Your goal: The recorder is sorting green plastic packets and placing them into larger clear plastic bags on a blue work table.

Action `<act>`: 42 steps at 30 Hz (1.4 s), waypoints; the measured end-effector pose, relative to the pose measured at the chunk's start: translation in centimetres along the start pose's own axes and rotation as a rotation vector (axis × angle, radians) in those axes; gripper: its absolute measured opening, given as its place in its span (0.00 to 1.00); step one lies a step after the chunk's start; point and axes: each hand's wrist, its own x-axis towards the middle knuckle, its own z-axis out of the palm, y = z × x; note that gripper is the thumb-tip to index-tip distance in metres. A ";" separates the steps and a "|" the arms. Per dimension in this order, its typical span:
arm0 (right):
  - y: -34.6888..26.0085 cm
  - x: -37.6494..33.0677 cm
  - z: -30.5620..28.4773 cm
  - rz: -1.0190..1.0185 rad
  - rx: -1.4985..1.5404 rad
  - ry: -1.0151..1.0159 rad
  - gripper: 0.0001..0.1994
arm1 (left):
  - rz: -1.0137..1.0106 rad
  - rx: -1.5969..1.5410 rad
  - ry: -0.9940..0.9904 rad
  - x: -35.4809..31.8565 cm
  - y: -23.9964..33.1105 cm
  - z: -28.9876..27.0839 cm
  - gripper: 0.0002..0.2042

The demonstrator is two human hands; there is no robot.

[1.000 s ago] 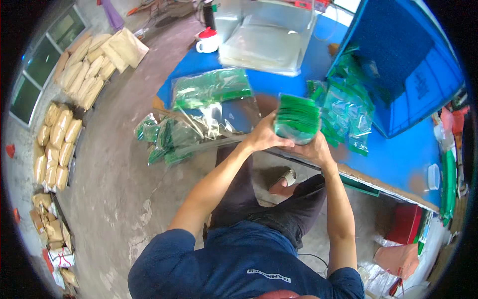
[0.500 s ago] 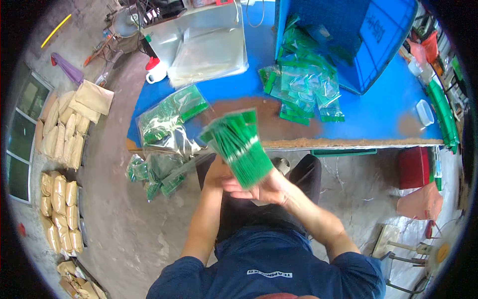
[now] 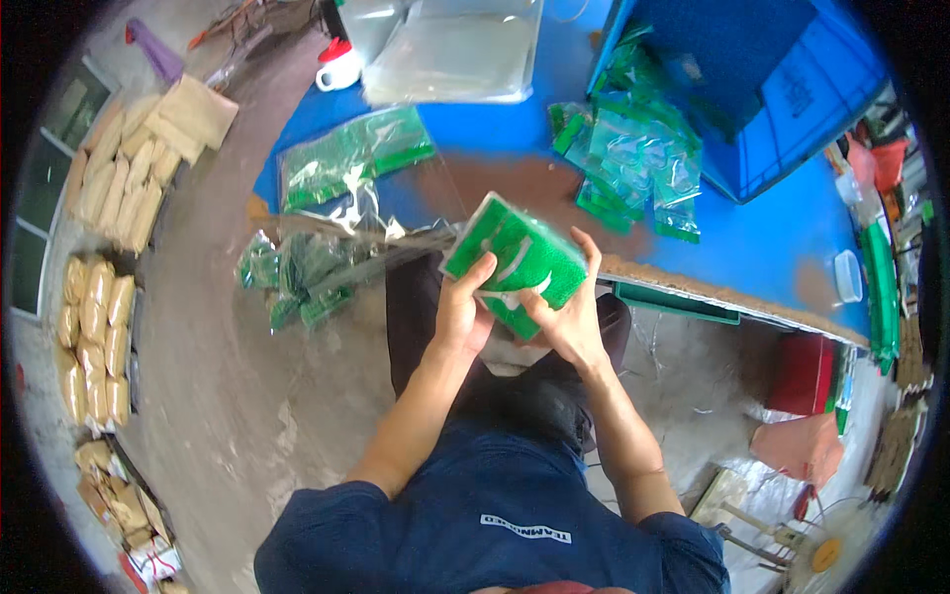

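Note:
Both of my hands grip a thick stack of green packets (image 3: pixel 524 259) over my lap, just in front of the table edge. My left hand (image 3: pixel 462 311) holds its left side, thumb on top. My right hand (image 3: pixel 574 315) wraps the right side, thumb pressed on the near face and a finger along the far corner. The fingers under the stack are hidden. Left of it, a large clear bag (image 3: pixel 366 203) with green packets lies over the table edge. More loose green packets (image 3: pixel 643 158) are heaped ahead, spilling from a blue bin (image 3: pixel 737 193).
A sheaf of clear plastic bags (image 3: pixel 450 59) lies on the blue table (image 3: pixel 777 233), beside a white jug with a red lid (image 3: pixel 338 69). At the right sits a small white dish (image 3: pixel 847 276). Filled brown bags (image 3: pixel 104 337) stand on the floor at left.
The stack, fanned and blurred before, is now squared up and turned between both hands. My right hand has moved up onto its right side. The whole view has shifted and turned.

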 end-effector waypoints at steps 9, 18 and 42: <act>-1.2 2.5 -1.0 -0.255 -0.130 -0.018 0.53 | 0.344 0.103 -0.052 0.0 3.2 -2.8 0.25; 3.7 10.5 -0.8 -0.600 -0.599 0.378 0.49 | 0.797 2.323 0.077 1.4 14.3 -10.9 0.41; -0.7 10.6 -0.2 0.491 0.409 -0.750 0.26 | 0.924 1.757 -0.039 4.9 13.9 -0.9 0.06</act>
